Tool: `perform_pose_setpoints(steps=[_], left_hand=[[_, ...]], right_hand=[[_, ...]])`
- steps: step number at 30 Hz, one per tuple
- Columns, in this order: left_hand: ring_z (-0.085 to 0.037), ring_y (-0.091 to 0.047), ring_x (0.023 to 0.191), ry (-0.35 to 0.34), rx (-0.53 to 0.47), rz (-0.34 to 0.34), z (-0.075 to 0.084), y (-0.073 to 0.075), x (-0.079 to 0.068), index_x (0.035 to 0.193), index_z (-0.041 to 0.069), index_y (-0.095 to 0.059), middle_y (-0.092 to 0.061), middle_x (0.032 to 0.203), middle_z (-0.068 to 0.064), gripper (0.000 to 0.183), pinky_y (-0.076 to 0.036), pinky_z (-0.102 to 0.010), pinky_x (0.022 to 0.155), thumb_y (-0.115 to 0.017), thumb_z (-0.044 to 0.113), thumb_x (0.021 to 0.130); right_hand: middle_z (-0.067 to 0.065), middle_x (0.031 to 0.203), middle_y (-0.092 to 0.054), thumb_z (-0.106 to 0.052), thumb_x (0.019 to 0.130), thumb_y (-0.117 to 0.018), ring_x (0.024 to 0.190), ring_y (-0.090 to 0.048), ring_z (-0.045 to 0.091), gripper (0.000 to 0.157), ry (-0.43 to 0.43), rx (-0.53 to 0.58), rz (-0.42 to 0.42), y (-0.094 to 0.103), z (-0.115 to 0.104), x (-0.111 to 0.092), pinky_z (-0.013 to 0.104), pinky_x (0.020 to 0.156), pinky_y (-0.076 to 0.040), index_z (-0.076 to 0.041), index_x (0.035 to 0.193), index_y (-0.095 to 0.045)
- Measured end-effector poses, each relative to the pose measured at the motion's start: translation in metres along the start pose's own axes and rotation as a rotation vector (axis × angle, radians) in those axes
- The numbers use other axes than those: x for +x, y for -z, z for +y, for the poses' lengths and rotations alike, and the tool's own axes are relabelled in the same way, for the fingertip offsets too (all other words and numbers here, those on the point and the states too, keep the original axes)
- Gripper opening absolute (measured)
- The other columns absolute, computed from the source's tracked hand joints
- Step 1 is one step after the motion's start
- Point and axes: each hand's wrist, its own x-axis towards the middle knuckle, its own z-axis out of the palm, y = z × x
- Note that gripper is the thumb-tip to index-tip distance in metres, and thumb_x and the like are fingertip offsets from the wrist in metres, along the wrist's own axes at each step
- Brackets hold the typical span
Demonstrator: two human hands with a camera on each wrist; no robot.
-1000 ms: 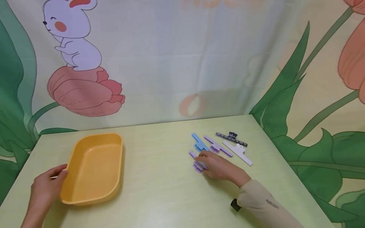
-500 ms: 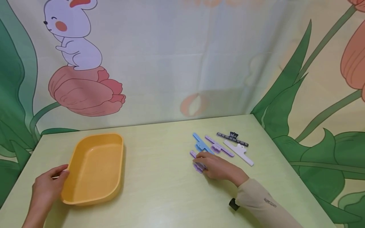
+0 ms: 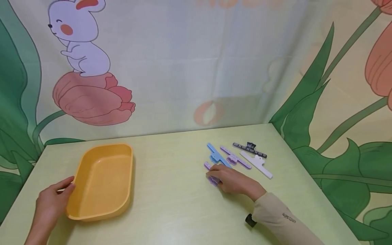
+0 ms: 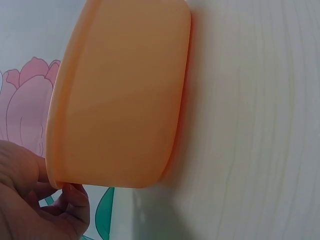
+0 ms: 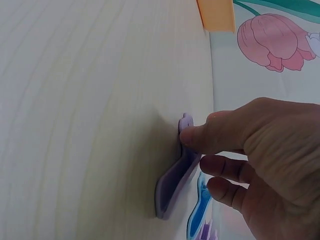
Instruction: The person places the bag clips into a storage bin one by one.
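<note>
My left hand (image 3: 52,203) grips the rim of a yellow plastic tray (image 3: 104,182), at its left side. The left wrist view shows thumb and fingers about a corner of that tray (image 4: 125,100). To the right, my right hand (image 3: 234,178) pinches a light purple clip (image 3: 213,180) that lies low over the table. In the right wrist view the thumb presses on this purple clip (image 5: 175,182); the fingertips behind it are partly hidden. Just beyond the hand lies a blue clip (image 3: 215,157), its near end hidden by the hand.
Behind the right hand lie another purple clip (image 3: 235,158), a white clip (image 3: 258,164) and a black clip with piano-key marks (image 3: 249,149). A printed cloth (image 3: 165,75) rises along the back edge of the pale table (image 3: 165,190).
Almost nothing differs. The view shifts slightly, and the fingers of my right hand move a little on the purple clip. The left hand keeps its grip on the tray.
</note>
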Motion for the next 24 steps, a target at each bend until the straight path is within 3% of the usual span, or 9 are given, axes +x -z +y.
perform_pose_setpoints(steps=[4, 9, 13, 20, 24], left_hand=[[-0.02, -0.064, 0.087, -0.011, 0.009, -0.01, 0.0, 0.0, 0.0, 0.146, -0.007, -0.05, -0.055, 0.138, -0.036, 0.047, -0.049, -0.018, 0.058, -0.051, 0.023, 0.11], [-0.035, -0.064, 0.102, 0.0, -0.003, -0.036, 0.0, -0.001, 0.001, 0.149, -0.007, -0.046, -0.052, 0.141, -0.037, 0.049, -0.048, -0.015, 0.058, -0.049, 0.024, 0.111], [-0.038, -0.062, 0.105, 0.012, -0.014, -0.055, -0.001, -0.001, 0.002, 0.15, -0.007, -0.044, -0.049, 0.143, -0.038, 0.05, -0.049, -0.015, 0.059, -0.047, 0.024, 0.111], [-0.04, -0.063, 0.107, 0.01, -0.006, -0.083, -0.002, 0.002, 0.005, 0.152, -0.007, -0.041, -0.046, 0.145, -0.039, 0.051, -0.05, -0.017, 0.06, -0.046, 0.025, 0.111], [-0.042, -0.062, 0.11, 0.012, -0.007, -0.09, -0.002, 0.001, 0.006, 0.152, -0.007, -0.04, -0.045, 0.146, -0.039, 0.052, -0.05, -0.015, 0.06, -0.046, 0.025, 0.112]], right_hand=[[0.007, 0.134, -0.062, 0.006, 0.093, -0.068, 0.127, -0.057, 0.023, 0.042, -0.004, 0.021, 0.0, -0.001, 0.0, 0.0, 0.038, 0.106, -0.049, -0.006, 0.133, -0.068], [0.009, 0.133, -0.061, -0.005, 0.095, -0.074, 0.119, -0.058, 0.021, 0.043, -0.021, 0.055, 0.014, 0.0, -0.002, 0.002, 0.037, 0.1, -0.051, -0.003, 0.137, -0.065], [0.007, 0.129, -0.061, -0.011, 0.094, -0.077, 0.104, -0.057, 0.016, 0.048, -0.03, 0.122, 0.037, 0.001, -0.003, 0.005, 0.033, 0.088, -0.053, 0.0, 0.139, -0.062], [0.001, 0.106, -0.062, -0.007, 0.092, -0.078, 0.092, -0.058, 0.014, 0.054, 0.007, 0.309, 0.176, 0.007, -0.003, 0.005, 0.029, 0.077, -0.054, 0.003, 0.141, -0.059], [0.001, 0.106, -0.064, -0.007, 0.091, -0.079, 0.091, -0.061, 0.015, 0.052, 0.034, 0.414, 0.249, 0.014, -0.005, 0.005, 0.031, 0.079, -0.056, 0.001, 0.139, -0.061]])
